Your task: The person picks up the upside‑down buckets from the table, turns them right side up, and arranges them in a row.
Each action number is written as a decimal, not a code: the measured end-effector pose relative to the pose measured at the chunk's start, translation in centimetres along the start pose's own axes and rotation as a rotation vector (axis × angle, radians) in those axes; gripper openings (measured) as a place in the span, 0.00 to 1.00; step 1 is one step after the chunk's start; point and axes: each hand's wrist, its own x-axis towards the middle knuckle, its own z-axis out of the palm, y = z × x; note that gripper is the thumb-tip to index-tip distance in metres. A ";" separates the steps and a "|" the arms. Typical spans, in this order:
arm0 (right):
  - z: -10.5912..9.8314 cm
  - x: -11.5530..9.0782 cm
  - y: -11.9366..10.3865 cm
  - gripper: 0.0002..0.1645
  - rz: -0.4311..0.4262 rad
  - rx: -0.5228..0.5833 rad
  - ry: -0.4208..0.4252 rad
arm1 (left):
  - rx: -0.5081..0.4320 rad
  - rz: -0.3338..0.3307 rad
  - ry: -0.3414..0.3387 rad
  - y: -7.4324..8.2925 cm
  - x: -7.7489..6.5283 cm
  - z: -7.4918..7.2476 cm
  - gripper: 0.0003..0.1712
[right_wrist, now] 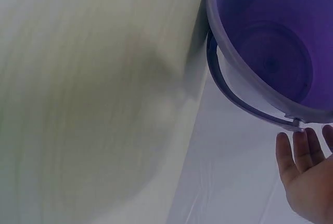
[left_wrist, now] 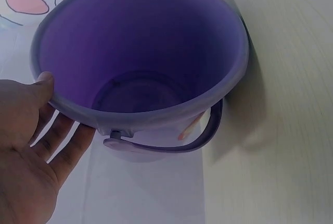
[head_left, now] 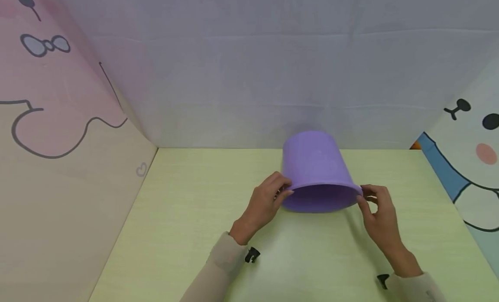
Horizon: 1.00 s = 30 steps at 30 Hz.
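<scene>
A purple bucket (head_left: 315,159) lies tipped on its side, its mouth facing me and its base towards the back wall. My left hand (head_left: 265,202) pinches the rim at the left, thumb on the inner edge and fingers spread along the outside, as the left wrist view shows. At the rim's right side, my right hand (head_left: 382,219) holds on with thumb and fingers, close to a handle joint in the right wrist view. The bucket's handle (left_wrist: 210,133) hangs behind the rim on the underside. Inside, the round bottom (left_wrist: 143,91) shows with nothing on it.
The pale wood-grain table (head_left: 187,206) meets a light grey back wall (head_left: 234,76). Cartoon-printed panels stand at the left (head_left: 70,185) and right (head_left: 468,163). Small black clips (head_left: 252,254) stick out near both wrists.
</scene>
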 end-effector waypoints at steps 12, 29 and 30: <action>0.8 -1.5 0.5 0.20 0.314 0.171 -0.031 | -0.018 -0.013 -0.003 -0.1 -0.1 0.0 0.05; 0.5 -2.2 1.6 0.20 0.412 0.557 -0.233 | -0.042 -0.070 -0.002 -0.2 -0.4 -0.1 0.07; 0.6 -2.2 1.6 0.20 0.409 0.560 -0.232 | -0.044 -0.073 0.000 -0.3 -0.4 -0.1 0.07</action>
